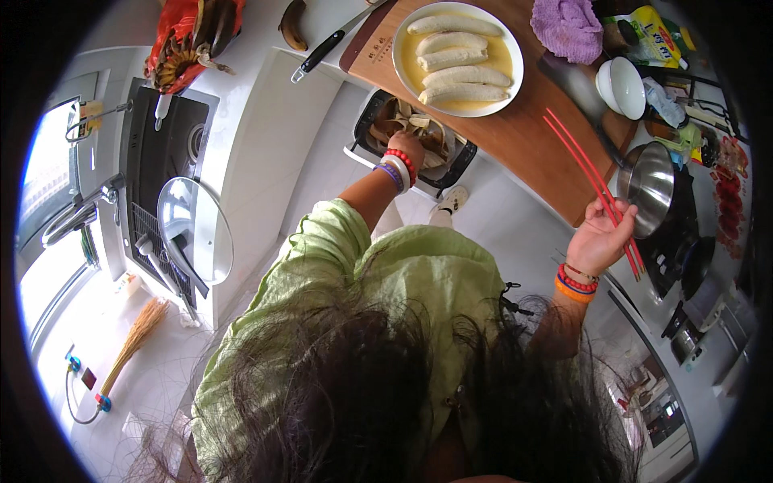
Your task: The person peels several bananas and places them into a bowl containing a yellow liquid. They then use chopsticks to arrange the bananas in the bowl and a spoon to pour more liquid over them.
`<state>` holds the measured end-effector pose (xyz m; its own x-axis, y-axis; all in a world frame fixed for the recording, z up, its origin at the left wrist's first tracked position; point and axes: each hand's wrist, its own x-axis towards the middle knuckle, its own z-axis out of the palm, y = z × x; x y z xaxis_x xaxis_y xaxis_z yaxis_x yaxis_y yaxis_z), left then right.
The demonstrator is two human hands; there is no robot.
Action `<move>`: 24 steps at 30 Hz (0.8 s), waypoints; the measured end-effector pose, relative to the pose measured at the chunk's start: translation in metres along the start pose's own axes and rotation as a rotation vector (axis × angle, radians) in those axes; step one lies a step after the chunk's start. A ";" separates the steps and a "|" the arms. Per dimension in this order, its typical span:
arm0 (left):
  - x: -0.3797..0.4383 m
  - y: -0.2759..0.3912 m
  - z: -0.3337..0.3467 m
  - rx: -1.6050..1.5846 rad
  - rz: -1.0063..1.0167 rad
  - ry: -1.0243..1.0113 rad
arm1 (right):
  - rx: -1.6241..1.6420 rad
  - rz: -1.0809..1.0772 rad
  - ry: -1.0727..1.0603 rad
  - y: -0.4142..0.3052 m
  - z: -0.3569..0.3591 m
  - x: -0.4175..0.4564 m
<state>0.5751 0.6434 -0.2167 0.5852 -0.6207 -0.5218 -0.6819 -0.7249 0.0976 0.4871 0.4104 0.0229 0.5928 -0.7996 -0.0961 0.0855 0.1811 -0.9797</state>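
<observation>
A pair of red chopsticks (pixel 595 175) is held in my right hand (pixel 598 235), their long ends pointing up and left over the wooden board's edge. My left hand (pixel 406 148) reaches down into a dark bin (pixel 456 172) holding brown banana peels (pixel 386 130); its fingertips are hidden, so whether it holds anything does not show. Beyond the bin, a white plate (pixel 517 66) stands on the wooden cutting board (pixel 531 145). Several peeled bananas (pixel 462 75) lie side by side on it in yellow liquid.
A knife (pixel 323 51) lies left of the board, near a dark banana (pixel 293 25). Banana bunches (pixel 208 36) rest on a red bag. At right are a steel pan (pixel 649 190), white bowls (pixel 622 89) and a purple cloth (pixel 567 30). A glass lid (pixel 196 229) stands by the sink.
</observation>
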 end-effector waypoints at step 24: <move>-0.151 -0.049 -0.025 -0.699 -0.286 0.588 | -0.372 -0.535 -0.532 0.092 0.154 -0.006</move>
<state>0.5314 0.7653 -0.1219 0.9454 -0.3055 -0.1139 -0.1741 -0.7683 0.6160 0.6152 0.5202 -0.0396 0.8540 -0.3303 0.4018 0.2479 -0.4207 -0.8727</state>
